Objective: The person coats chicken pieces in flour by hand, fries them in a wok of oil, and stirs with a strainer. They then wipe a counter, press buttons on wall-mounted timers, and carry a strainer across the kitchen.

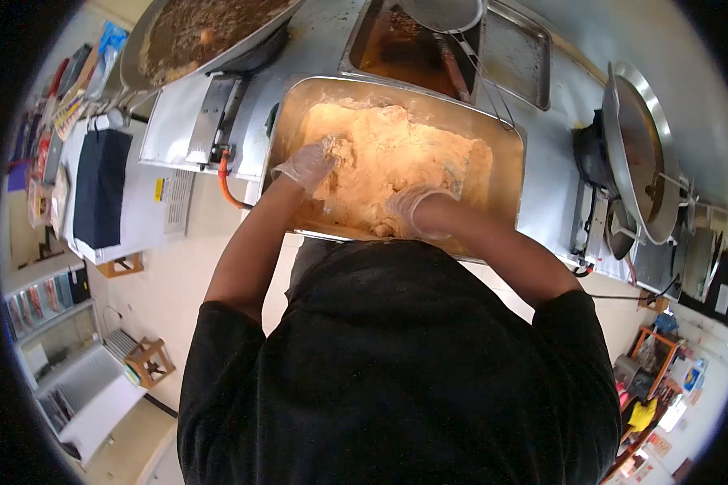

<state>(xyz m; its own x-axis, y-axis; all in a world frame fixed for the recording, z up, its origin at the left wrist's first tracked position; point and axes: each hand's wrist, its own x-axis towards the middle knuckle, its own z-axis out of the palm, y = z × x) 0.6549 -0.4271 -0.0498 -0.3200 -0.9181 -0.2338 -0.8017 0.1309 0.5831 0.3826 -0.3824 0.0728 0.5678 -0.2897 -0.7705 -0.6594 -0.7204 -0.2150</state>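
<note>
A large metal tray [511, 153] holds a thick layer of orange-tinted flour [380, 133]. My left hand [311, 164], in a clear plastic glove, is at the tray's left side, its fingers curled around a flour-coated lump [341, 150]. Also gloved, my right hand [416, 208] reaches into the flour near the tray's front edge; its fingertips are buried or hidden. Beside it, close to the front rim, lies another coated lump [383, 230].
A wide pan of dark oil [206, 36] stands at the upper left, another pan [643, 153] at the right. Behind the tray are an oily tray [404, 52], a wire strainer [445, 10] with a long handle and an empty metal tray [514, 61].
</note>
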